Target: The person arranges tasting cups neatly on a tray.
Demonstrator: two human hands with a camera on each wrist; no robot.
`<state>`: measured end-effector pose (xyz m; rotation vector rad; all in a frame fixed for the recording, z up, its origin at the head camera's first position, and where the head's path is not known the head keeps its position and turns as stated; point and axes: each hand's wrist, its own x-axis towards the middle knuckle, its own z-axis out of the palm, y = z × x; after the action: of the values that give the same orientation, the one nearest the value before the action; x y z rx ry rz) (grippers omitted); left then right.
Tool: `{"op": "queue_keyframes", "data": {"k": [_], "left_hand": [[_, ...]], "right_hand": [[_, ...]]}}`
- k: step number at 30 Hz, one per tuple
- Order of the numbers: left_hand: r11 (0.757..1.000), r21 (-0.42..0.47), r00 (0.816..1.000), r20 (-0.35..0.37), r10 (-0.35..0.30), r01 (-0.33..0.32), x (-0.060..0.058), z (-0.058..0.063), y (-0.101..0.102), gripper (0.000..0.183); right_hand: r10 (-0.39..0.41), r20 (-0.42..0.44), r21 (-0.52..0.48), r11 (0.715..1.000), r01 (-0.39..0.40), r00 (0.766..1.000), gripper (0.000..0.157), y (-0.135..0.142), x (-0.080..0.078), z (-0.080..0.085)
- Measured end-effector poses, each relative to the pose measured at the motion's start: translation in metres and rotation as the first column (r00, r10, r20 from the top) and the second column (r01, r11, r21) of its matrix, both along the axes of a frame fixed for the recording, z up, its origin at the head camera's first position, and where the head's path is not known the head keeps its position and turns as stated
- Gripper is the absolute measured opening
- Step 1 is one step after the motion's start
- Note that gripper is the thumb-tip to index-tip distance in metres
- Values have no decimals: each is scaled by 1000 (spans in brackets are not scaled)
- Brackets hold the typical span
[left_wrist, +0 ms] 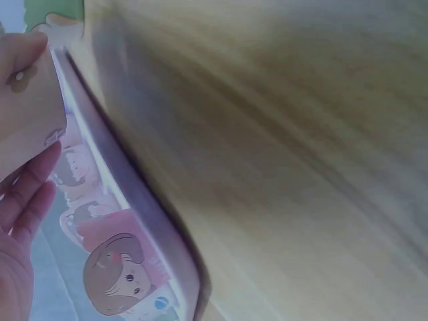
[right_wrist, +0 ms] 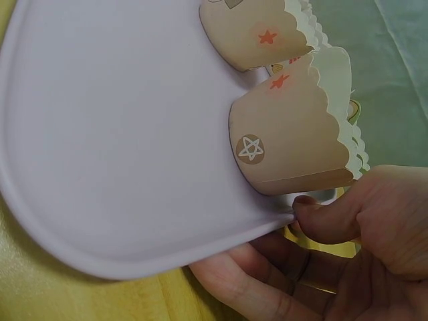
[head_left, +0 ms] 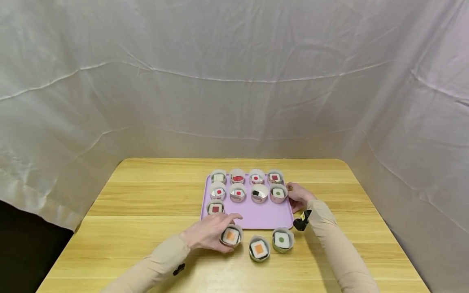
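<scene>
My left hand [head_left: 208,232] grips a paper baking cup [head_left: 235,243] by its side, at the front edge of a lilac tray [head_left: 260,217]. Inside that cup sits a sushi piece [head_left: 231,235] with white rice and an orange centre. The left wrist view shows fingers and thumb pinching the cup wall [left_wrist: 40,110] beside the tray's raised rim [left_wrist: 144,210]. At the tray's right side, my right hand [head_left: 299,196] holds the rim, thumb on top and fingers underneath. Close to that thumb stands a beige cup [right_wrist: 294,127] with a star print.
Two rows of paper cups with sushi pieces fill the tray's back half, and one more cup [head_left: 215,208] stands at its left side. In front of the tray, two cups rest on the wooden table [head_left: 146,207]: one orange-centred [head_left: 259,249], one green-centred [head_left: 282,240].
</scene>
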<state>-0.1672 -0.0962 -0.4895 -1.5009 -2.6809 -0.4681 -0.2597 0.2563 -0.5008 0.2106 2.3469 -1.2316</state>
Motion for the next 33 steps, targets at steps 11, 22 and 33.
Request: {"op": "queue_keyframes", "data": {"k": [11, 22, 33], "left_hand": [[991, 120, 998, -13, 54, -52, -11, 8, 10, 105], [980, 131, 985, -61, 161, -152, -22, 8, 22, 106], [968, 111, 973, -22, 230, -227, -36, 2, 31, 95]], "right_hand": [[-2, -6, 18, 1000, 2, 1000, 17, -1, 0, 2], [-7, 9, 25, 1000, 7, 1000, 22, 2, -4, -2], [1, 13, 34, 999, -1, 1000, 32, 3, -4, -2]]}}
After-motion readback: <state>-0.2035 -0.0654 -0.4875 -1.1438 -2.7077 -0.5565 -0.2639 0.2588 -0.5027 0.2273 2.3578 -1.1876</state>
